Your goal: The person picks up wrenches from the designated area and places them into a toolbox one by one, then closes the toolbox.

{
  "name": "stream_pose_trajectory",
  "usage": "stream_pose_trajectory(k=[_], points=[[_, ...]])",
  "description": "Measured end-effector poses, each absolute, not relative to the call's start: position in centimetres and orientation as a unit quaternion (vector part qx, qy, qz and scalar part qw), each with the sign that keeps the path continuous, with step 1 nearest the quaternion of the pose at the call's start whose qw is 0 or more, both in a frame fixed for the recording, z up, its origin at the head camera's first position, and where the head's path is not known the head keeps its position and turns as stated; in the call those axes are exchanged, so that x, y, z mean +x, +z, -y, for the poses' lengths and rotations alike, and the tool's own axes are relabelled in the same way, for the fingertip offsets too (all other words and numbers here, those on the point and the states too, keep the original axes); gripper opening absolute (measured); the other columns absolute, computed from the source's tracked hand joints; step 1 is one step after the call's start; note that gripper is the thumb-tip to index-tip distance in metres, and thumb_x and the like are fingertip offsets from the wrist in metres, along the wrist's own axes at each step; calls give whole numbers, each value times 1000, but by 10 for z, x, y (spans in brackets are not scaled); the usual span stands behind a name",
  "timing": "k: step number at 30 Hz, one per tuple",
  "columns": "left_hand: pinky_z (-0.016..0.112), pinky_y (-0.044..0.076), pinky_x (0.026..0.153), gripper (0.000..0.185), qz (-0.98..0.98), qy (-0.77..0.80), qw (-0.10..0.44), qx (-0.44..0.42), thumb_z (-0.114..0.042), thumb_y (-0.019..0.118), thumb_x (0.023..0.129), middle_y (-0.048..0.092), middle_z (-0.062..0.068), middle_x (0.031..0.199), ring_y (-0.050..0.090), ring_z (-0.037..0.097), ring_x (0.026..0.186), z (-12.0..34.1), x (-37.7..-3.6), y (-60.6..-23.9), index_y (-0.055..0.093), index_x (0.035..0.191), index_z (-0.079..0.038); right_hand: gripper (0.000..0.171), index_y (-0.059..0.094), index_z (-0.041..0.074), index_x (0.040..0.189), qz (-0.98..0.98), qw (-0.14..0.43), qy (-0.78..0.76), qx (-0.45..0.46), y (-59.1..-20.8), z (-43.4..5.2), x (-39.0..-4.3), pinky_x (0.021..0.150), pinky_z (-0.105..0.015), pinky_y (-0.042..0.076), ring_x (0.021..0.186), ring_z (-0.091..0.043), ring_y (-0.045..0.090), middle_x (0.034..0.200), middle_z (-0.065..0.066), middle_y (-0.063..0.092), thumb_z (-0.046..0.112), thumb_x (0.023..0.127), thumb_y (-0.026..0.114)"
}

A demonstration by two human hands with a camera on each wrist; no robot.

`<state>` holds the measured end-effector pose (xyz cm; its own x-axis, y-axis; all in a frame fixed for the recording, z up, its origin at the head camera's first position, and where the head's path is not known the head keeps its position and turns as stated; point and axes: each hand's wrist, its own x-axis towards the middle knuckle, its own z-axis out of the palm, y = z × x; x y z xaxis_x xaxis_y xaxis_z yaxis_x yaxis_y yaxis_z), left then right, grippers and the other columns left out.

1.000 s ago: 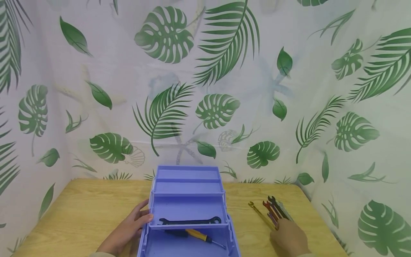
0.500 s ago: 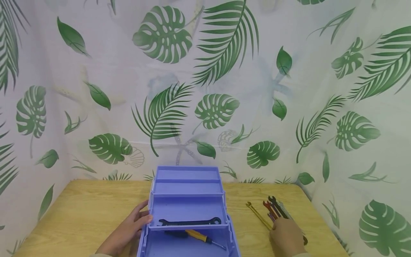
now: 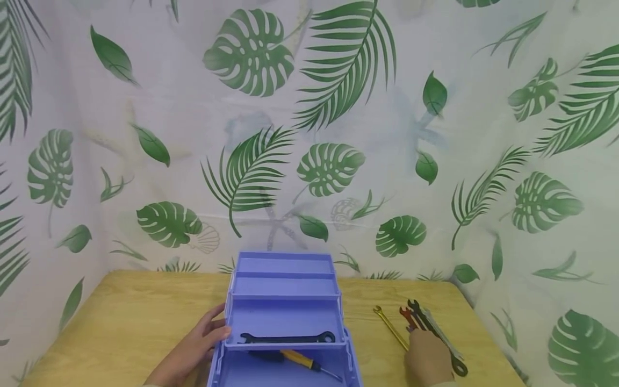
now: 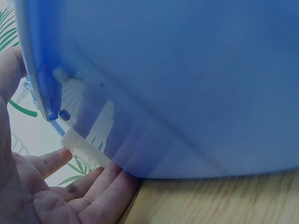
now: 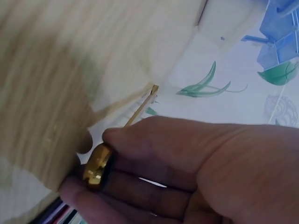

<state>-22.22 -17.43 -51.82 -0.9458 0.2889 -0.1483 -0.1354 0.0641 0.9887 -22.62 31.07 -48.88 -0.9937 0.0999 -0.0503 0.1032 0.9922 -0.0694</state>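
A blue toolbox point(image 3: 282, 317) stands open in stepped trays on the wooden table point(image 3: 121, 322). A black wrench point(image 3: 287, 338) lies in its middle tray, and a yellow-handled screwdriver point(image 3: 295, 357) lies in the bottom one. My left hand point(image 3: 193, 349) rests against the box's left side with straight fingers point(image 4: 107, 186) on the blue wall point(image 4: 187, 84). Right of the box, my right hand point(image 3: 427, 363) sits over a row of wrenches. Its thumb and fingers point(image 5: 187, 168) pinch the near end of the gold wrench point(image 3: 389, 324) point(image 5: 96, 168).
Beside the gold wrench lie a red wrench point(image 3: 408, 317), a black wrench point(image 3: 418, 315) and a silver wrench point(image 3: 442, 336), close to the table's right edge. A leaf-print curtain point(image 3: 309, 134) closes off the back and both sides.
My right hand has shifted slightly left and nearer, uncovering the silver wrench and a ring end by the table edge. The left hand and toolbox stay put.
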Motion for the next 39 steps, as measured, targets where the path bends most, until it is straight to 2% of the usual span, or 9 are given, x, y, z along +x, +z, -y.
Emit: stream_pose_trajectory(k=[5, 11, 20, 23, 25, 27, 30, 34, 39], points=[[55, 53, 100, 76, -720, 676, 150, 42, -36, 56, 105, 35, 37, 156, 56, 41, 130, 171, -223, -517, 16, 163, -9, 14, 68, -2, 82, -998, 7, -17, 53, -489, -304, -224, 68, -54, 59, 75, -35, 71, 78, -17, 70, -6, 93, 61], [55, 53, 100, 76, -722, 673, 152, 41, -37, 56, 105, 35, 36, 156, 57, 42, 129, 171, -223, -515, 17, 163, -8, 15, 68, -2, 80, -999, -7, -7, 54, -490, -301, -221, 63, -52, 58, 69, -32, 69, 73, -15, 69, -5, 93, 61], [56, 53, 101, 77, -715, 681, 153, 52, -35, 56, 105, 33, 38, 156, 55, 45, 131, 169, -222, -515, 14, 163, -7, 20, 68, 0, 79, -998, 24, -3, 65, -492, -305, -219, 62, -52, 58, 70, -31, 70, 72, -12, 68, -2, 97, 60], [56, 53, 101, 77, -713, 682, 155, 51, -35, 56, 105, 32, 38, 156, 55, 45, 130, 168, -222, -515, 14, 163, -7, 23, 64, 3, 72, -995, 21, -64, 80, -493, -312, -215, 54, -44, 53, 62, -24, 62, 66, -6, 62, 3, 95, 60], [55, 53, 100, 77, -715, 680, 153, 47, -36, 57, 105, 33, 38, 156, 56, 43, 130, 169, -222, -516, 15, 163, -8, 30, 55, 7, 63, -987, 13, -128, 95, -494, -319, -211, 47, -35, 43, 54, -18, 50, 59, -1, 52, 5, 92, 59], [54, 54, 100, 76, -715, 681, 151, 47, -35, 57, 105, 33, 37, 156, 56, 42, 130, 170, -222, -517, 15, 163, -8, 34, 43, 12, 58, -978, 7, -185, 99, -493, -324, -209, 46, -29, 31, 50, -15, 35, 55, 3, 40, 6, 88, 58], [53, 54, 99, 76, -717, 680, 148, 48, -35, 56, 105, 33, 37, 156, 57, 41, 129, 172, -222, -517, 16, 163, -8, 28, 56, 9, 63, -970, -1, -227, 91, -489, -327, -210, 48, -31, 40, 55, -14, 45, 61, 3, 53, 8, 91, 60], [54, 54, 99, 75, -713, 682, 149, 57, -34, 55, 106, 31, 39, 156, 57, 42, 128, 174, -222, -518, 14, 163, -7, 14, 78, 6, 90, -970, -12, -232, 73, -485, -323, -220, 67, -45, 55, 76, -20, 66, 90, -5, 75, 14, 95, 68], [54, 55, 98, 76, -710, 684, 154, 61, -33, 55, 106, 31, 40, 156, 58, 43, 127, 173, -222, -519, 14, 163, -7, 15, 79, 5, 86, -976, -28, -211, 53, -485, -318, -227, 68, -46, 56, 75, -21, 69, 87, -8, 76, 16, 94, 72]])
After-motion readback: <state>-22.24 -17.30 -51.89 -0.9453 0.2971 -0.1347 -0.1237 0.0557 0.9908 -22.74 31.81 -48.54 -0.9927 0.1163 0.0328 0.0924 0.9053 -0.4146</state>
